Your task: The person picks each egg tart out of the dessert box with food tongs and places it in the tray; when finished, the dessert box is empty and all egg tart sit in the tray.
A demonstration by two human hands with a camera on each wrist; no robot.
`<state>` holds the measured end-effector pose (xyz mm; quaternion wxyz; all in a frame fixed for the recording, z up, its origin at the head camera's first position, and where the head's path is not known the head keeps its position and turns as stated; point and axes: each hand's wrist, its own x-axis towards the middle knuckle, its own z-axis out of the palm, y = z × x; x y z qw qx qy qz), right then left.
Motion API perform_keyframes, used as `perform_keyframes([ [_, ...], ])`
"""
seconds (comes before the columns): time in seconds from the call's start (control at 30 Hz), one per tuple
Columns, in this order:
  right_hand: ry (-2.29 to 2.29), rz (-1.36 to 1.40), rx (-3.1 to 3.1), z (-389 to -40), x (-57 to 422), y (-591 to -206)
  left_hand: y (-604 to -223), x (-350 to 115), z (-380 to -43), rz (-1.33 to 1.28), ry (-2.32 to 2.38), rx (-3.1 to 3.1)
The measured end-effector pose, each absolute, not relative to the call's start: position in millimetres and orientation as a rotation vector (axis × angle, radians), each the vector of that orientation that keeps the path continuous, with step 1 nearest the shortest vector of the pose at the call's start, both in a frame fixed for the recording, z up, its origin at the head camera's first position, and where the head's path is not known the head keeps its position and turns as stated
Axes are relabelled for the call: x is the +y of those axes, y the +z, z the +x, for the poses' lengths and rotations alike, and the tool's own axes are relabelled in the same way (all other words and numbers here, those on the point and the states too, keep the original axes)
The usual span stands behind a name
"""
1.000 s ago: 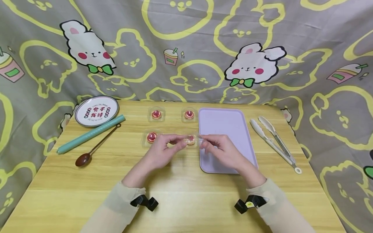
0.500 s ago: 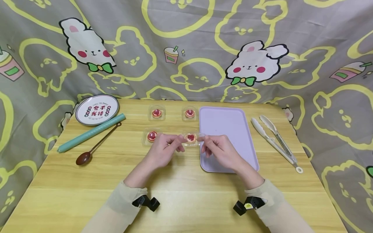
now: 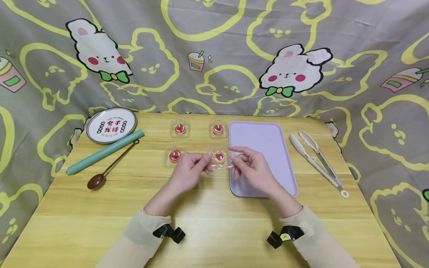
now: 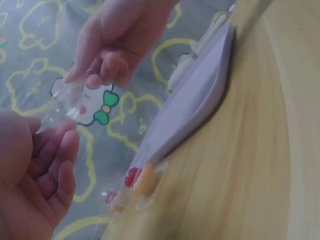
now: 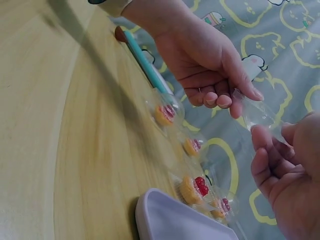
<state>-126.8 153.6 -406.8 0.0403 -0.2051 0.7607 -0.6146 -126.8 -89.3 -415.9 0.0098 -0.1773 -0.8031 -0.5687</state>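
A thin clear plastic lid [image 5: 260, 116] is held up between both hands, over the front right tart [image 3: 219, 157]. My left hand [image 3: 187, 169] pinches its left edge between thumb and fingers. On the other side my right hand [image 3: 251, 165] pinches the right edge, index finger extended along it. That tart has a golden crust and a red berry topping and sits on the table close by the tray. Three more tarts stand in clear plastic boxes: one front left [image 3: 174, 156], one back left [image 3: 180, 128], one back right [image 3: 218, 128].
A lilac tray [image 3: 264, 182] lies under and beyond my right hand. Farther right are tongs [image 3: 316, 162]. At the left are a plate with red lettering [image 3: 111, 125], a teal rolling pin [image 3: 105, 152] and a brown spoon [image 3: 96, 181]. A patterned curtain [image 3: 231, 96] hangs behind the table.
Both hands stay over the same tart. The clear lid has turned between them, and my right index finger has straightened from its bent pose half a second ago.
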Motion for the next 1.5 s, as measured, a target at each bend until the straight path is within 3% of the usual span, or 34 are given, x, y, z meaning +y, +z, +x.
perform_keyframes([
  [0.3,-1.946,-0.674,2.148,-128.9,156.0,-407.4,-413.9,-89.5,-127.6,-0.495,-2.017,-2.43],
  [0.7,-1.866,-0.669,2.112,-129.1,160.5,-409.8,-418.6,-98.4,-127.0,-0.685,-2.133,-2.443],
  [1.5,-1.626,-0.66,2.135,-110.9,162.7,-440.5,-441.5,-115.6,-112.2,-0.827,-1.919,-2.81],
])
